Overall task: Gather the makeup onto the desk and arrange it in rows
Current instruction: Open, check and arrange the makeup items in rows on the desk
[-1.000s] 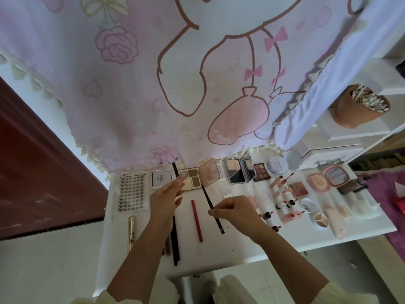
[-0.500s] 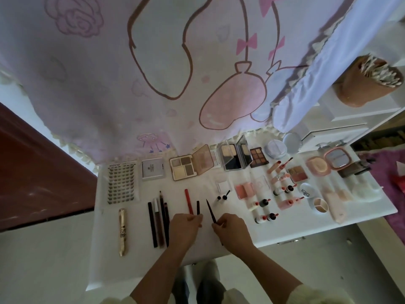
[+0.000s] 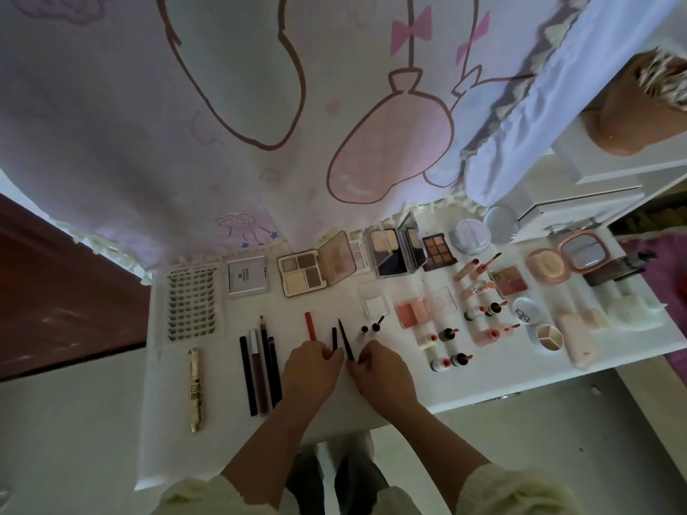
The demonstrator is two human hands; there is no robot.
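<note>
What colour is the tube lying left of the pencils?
Gold tube, dark lettering; clearest in the head view.

near the middle of the white desk's near edge, the left hand grips a short black stick and the right hand pinches a thin black pencil just beside it. an open eyeshadow palette sits at the far edge.

A curtain hangs behind the desk. Along the desk's back edge, from left to right, lie a lash tray, a flat box, an open palette, a compact and a small palette. In front of the lash tray lies a mascara tube, and to its right four pencils lie side by side. At the front middle are the left hand and right hand, with a short stick and a thin pencil between them. Small bottles are grouped further right.
</note>
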